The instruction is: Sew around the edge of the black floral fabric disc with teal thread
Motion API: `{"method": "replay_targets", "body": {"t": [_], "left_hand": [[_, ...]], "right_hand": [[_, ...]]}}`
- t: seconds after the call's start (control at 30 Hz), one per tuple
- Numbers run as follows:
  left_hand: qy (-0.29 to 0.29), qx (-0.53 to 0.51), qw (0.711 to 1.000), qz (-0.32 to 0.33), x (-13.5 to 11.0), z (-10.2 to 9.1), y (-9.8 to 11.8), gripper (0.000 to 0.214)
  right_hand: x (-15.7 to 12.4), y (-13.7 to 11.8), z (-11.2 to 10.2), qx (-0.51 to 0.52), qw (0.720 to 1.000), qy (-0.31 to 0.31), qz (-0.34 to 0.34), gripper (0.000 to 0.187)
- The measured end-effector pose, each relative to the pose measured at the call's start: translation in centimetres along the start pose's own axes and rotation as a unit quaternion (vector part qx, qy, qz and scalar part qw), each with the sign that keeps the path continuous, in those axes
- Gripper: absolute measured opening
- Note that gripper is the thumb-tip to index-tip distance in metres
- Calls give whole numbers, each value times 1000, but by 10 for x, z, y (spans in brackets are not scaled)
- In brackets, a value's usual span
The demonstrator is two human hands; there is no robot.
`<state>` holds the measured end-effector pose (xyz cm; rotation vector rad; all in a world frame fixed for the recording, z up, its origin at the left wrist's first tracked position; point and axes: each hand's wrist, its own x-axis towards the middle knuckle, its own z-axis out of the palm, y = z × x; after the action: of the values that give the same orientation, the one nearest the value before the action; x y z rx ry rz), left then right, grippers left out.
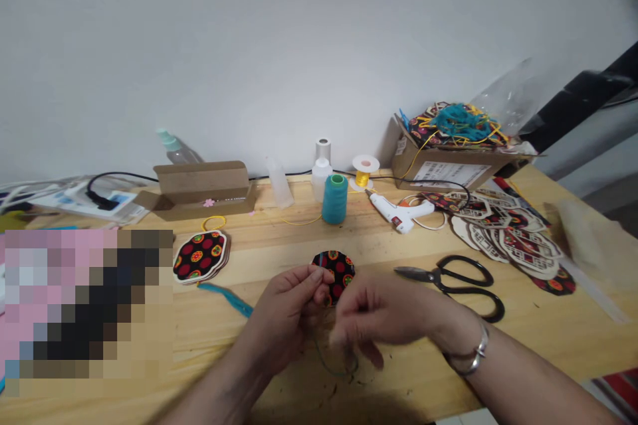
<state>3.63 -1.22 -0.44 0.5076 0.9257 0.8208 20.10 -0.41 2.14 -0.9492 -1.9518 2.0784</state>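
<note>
Both my hands are low over the wooden table [523, 335], close in front of me. My left hand [292, 309] has its fingertips pinched together on the edge of the small round patterned fabric piece [337, 273], holding it tilted up off the bench. My right hand [379, 319] is blurred; its fingers look closed together, seemingly on a thin teal thread [331, 362] that loops down below my hands, though I cannot tell exactly what they grip. By my judgement I am in the middle of working thread onto this round piece, and the next move calls for a steady pinch and a clean pull so the loop does not snag.

Just beyond, a teal strand [226, 297] lies to the left, near a stack of matching round pieces [200, 256]. Black scissors [458, 282] lie to the right, well apart from my hands. Farther back stands a teal thread spool [335, 198], with a white glue gun [399, 211] beside it and a yellow spool [364, 172] behind. At the far right, a cardboard box [448, 166] holds tangled yellow and teal cord.
</note>
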Motion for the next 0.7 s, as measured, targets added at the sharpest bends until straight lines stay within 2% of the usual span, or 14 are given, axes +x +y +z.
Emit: {"method": "replay_targets", "body": {"t": [0.1, 0.17, 0.27, 0.33, 0.4, 0.5, 0.7], "left_hand": [[12, 43, 999, 20, -1, 2, 1, 21], [14, 72, 997, 28, -3, 3, 2, 27], [1, 106, 994, 34, -4, 3, 1, 30], [-2, 130, 991, 39, -4, 2, 0, 30], [-6, 153, 987, 42, -4, 1, -2, 30], [-27, 166, 985, 36, -5, 0, -4, 25], [-24, 128, 991, 18, -5, 3, -4, 23]], "right_hand": [[6, 6, -10, 56, 984, 165, 47, 44], [11, 10, -13, 57, 973, 215, 62, 44], [15, 11, -12, 63, 974, 215, 45, 40], [17, 10, -9, 110, 972, 205, 17, 33], [19, 9, -6, 185, 960, 209, -6, 24], [22, 10, -3, 262, 936, 237, -12, 22], [24, 7, 0, 259, 919, 298, -18, 20]]}}
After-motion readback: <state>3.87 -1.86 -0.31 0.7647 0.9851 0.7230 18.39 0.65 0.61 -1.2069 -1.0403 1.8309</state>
